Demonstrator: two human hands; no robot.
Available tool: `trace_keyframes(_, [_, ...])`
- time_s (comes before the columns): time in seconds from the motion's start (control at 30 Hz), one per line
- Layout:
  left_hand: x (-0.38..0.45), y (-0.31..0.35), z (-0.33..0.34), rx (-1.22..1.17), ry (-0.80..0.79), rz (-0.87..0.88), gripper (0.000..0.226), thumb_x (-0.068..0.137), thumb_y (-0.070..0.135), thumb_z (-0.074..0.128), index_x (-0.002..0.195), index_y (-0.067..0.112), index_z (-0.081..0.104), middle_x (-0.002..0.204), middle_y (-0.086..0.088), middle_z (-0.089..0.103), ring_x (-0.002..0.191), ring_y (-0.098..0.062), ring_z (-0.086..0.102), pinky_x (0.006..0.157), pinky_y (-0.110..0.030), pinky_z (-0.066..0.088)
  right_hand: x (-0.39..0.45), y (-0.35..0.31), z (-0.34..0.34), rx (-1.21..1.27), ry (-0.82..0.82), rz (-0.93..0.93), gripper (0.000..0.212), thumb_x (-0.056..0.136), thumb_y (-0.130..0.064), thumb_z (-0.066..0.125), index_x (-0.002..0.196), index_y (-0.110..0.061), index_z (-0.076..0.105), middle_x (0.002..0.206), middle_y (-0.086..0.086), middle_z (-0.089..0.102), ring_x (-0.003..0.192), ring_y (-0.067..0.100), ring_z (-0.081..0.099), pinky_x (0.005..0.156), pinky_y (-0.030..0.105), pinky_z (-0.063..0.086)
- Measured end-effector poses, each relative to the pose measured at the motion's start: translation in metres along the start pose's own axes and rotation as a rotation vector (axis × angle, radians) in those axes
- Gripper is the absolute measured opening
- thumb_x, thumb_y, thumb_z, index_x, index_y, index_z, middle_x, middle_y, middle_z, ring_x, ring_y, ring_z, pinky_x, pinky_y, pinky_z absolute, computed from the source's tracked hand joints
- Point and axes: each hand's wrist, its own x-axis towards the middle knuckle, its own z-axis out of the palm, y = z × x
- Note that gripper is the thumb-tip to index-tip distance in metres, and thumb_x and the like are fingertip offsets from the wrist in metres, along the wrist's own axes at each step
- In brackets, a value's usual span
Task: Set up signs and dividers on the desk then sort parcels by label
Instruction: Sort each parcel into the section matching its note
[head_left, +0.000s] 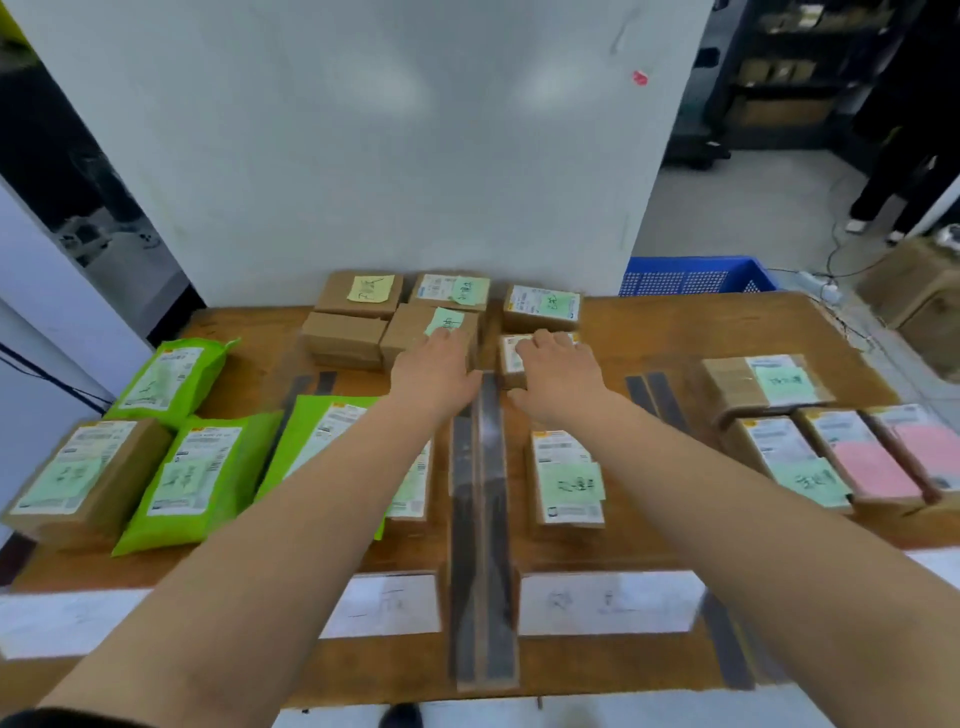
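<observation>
Both arms reach across the wooden desk (675, 332) to a cluster of unsorted cardboard parcels at the back. My left hand (434, 371) lies flat on a brown parcel with a green note (415, 327). My right hand (553, 376) covers a small labelled parcel (511, 353); whether the fingers grip it cannot be made out. A dark strip divider (485, 519) runs down the middle, with others at the left (311, 387) and right (657, 397). White paper signs (602, 603) lie along the front edge. Sorted parcels fill the lanes: green mailers (192, 488), a labelled box (569, 478), pink-noted boxes (878, 462).
A white panel (389, 145) stands behind the desk. A blue plastic crate (691, 275) sits at the back right, with cardboard boxes (919, 296) and cables on the floor beyond. A person's legs (883, 197) are at the far right.
</observation>
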Motion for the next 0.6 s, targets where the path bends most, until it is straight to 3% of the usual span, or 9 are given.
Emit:
trace_keyframes(0.17, [0.005,0.06,0.013,-0.046,0.025,-0.026,0.042,0.091,0.031,0.052,0.128,0.013,0.043,0.128,-0.009,0.049,0.118,-0.028,0.047,0.087,-0.04,0.044,-0.014,0.072,0.001,0.061,0.018,0.015,0.056,0.092,-0.042,0.049,0.14,-0.015,0.037,0.14,0.008,0.042,0.129,0.027,0.039,0.102,0.041,0.036])
trace_keyframes(0.27, [0.01,0.079,0.024,-0.068,0.025,-0.044,0.044,0.09,0.03,0.052,0.131,0.015,0.043,0.129,-0.008,0.05,0.12,-0.027,0.047,0.089,-0.04,0.045,-0.012,0.099,0.005,0.106,-0.006,0.044,0.06,0.091,-0.043,0.051,0.141,-0.015,0.036,0.141,0.007,0.041,0.13,0.027,0.038,0.104,0.041,0.036])
trace_keyframes(0.47, [0.048,0.087,0.058,-0.119,-0.007,-0.077,0.043,0.089,0.032,0.054,0.128,0.017,0.046,0.125,-0.007,0.054,0.113,-0.026,0.052,0.09,-0.043,0.051,0.017,0.119,0.033,0.267,-0.082,0.113,0.059,0.089,-0.043,0.055,0.14,-0.016,0.039,0.136,0.006,0.046,0.124,0.026,0.044,0.099,0.042,0.045])
trace_keyframes(0.6, [0.082,0.086,0.084,-0.187,-0.076,-0.129,0.05,0.092,0.032,0.049,0.139,0.016,0.038,0.135,-0.007,0.049,0.123,-0.026,0.048,0.094,-0.041,0.049,0.046,0.127,0.056,0.422,-0.143,0.192,0.055,0.089,-0.039,0.057,0.137,-0.017,0.041,0.133,0.007,0.048,0.122,0.025,0.047,0.097,0.041,0.047])
